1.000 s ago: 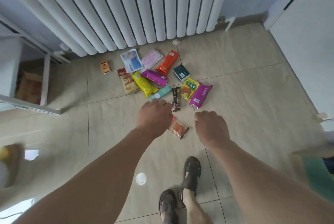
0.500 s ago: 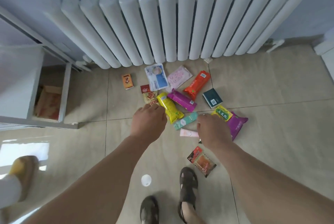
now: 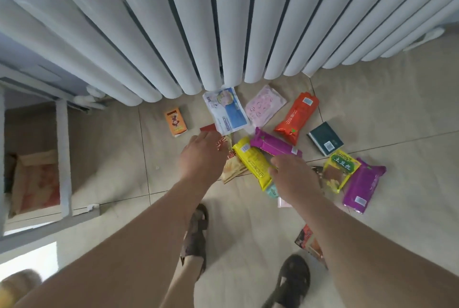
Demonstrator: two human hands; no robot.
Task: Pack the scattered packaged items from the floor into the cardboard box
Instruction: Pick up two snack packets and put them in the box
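Observation:
Several packaged items lie scattered on the tiled floor below a radiator. My left hand [image 3: 202,156] hovers over a red and tan snack bag [image 3: 229,163], fingers loosely apart, holding nothing that I can see. My right hand [image 3: 294,178] reaches down beside a yellow pack [image 3: 253,162] and covers a teal pack [image 3: 272,191]; its fingers point down and I cannot see a grip. Around them lie a purple bar [image 3: 275,145], an orange-red pack [image 3: 298,116], a blue-white pouch [image 3: 227,110], a pink pouch [image 3: 264,107], a dark green box [image 3: 325,141] and a small orange box [image 3: 175,121]. A cardboard box [image 3: 34,183] sits at the left under a white frame.
A white radiator [image 3: 223,22] hangs over the far items. A white shelf frame [image 3: 63,156] stands in front of the cardboard box. A green-yellow pack [image 3: 341,171], a second purple pack [image 3: 363,184] and a red packet [image 3: 310,240] lie to the right. My sandalled feet [image 3: 196,233] stand below.
The view has dropped closer to the floor and the radiator. Both hands have moved forward over the pile, the left onto the red snack bag, the right beside the yellow pack.

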